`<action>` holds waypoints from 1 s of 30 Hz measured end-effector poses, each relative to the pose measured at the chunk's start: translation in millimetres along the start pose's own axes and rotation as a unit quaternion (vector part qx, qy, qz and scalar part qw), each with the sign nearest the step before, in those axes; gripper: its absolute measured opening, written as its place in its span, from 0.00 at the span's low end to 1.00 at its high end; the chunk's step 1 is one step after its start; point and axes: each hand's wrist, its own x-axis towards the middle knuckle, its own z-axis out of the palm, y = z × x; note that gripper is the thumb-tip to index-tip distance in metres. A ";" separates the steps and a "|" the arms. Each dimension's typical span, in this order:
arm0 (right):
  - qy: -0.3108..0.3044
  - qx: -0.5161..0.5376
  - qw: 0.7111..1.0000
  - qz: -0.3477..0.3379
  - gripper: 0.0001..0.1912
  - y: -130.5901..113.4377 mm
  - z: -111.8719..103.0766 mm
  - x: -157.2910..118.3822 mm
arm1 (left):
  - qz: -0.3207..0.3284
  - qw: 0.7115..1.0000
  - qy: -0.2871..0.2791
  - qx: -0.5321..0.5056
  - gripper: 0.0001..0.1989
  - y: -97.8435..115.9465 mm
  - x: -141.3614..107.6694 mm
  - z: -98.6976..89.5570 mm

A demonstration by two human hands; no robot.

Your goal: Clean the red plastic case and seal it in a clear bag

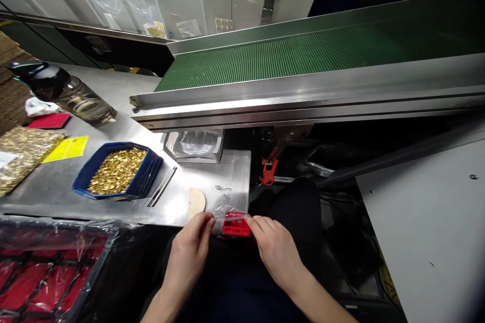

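A small red piece (236, 225) sits inside a clear plastic bag (227, 219), held low over the person's lap, just off the near edge of the steel table (212, 197). The left hand (188, 252) pinches the bag's left edge between thumb and fingertips, the rest of its fingers curled loosely. The right hand (273, 247) pinches the right side, its fingers close together and touching the red piece through the film.

On the table, just beyond the bag, lie a pale rounded disc (196, 202) and a small wire clip (223, 189). Further left stands a blue tray (149, 174) filled with small gold-coloured parts (117, 170); a thin metal strip (162, 186) lies beside its right wall. Behind these is a clear plastic box (194, 145) with crumpled film inside.

At the lower left, a dark crate (94, 262) lined with plastic sheet holds rows of red parts (34, 272). At the far left lie a bag of gold parts (22, 156), a yellow card (67, 149), a red card (49, 121) and a dark bottle (64, 92) tipped on its side. A green conveyor belt (288, 58) in a steel frame runs across the upper part of the view.
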 end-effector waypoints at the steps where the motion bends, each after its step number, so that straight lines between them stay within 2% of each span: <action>1: 0.014 0.011 1.000 -0.014 0.25 3.3 1.6 -2.1 | -0.011 1.000 -0.020 0.004 0.12 -0.3 0.7 -1.1; 3: 0.047 0.027 0.998 -0.044 0.21 8.6 1.1 -5.1 | -0.018 0.998 -0.063 0.011 0.13 1.1 2.3 -6.0; 6: 0.065 0.028 0.992 -0.102 0.18 14.3 -11.8 -6.8 | -0.010 0.992 -0.130 0.004 0.14 9.2 3.5 -22.2; 9: 0.057 0.073 0.986 -0.135 0.15 19.4 -33.5 -6.4 | -0.043 0.970 -0.223 -0.087 0.16 20.4 3.4 -42.3; 11: 0.060 0.154 0.979 -0.119 0.12 21.5 -46.1 -5.8 | -0.085 0.952 -0.251 -0.152 0.18 26.1 4.3 -51.5; 15: 0.047 0.330 0.941 -0.064 0.07 18.6 -58.6 -3.9 | -0.101 0.961 -0.203 -0.155 0.19 31.2 6.9 -56.5; 19: 0.017 0.444 0.896 -0.021 0.04 7.7 -60.8 -1.7 | -0.140 0.927 -0.237 -0.257 0.19 32.4 4.5 -55.0; 21: 0.019 0.437 0.899 0.009 0.04 0.5 -58.7 0.2 | -0.170 0.910 -0.231 -0.299 0.18 32.3 2.8 -50.2; 23: 0.035 0.415 0.908 0.037 0.05 -7.7 -54.0 3.2 | -0.198 0.893 -0.202 -0.351 0.17 32.4 2.0 -40.8; 26: 0.064 0.419 0.903 0.068 0.06 -20.6 -44.4 9.4 | -0.232 0.847 -0.151 -0.454 0.15 33.7 1.2 -21.5; 28: 0.077 0.424 0.899 0.074 0.08 -26.5 -38.7 12.8 | -0.248 0.818 -0.126 -0.504 0.14 34.7 0.0 -10.6; 30: 0.069 0.405 0.910 0.063 0.09 -27.7 -34.3 14.1 | -0.258 0.799 -0.108 -0.532 0.14 34.3 -1.6 -4.6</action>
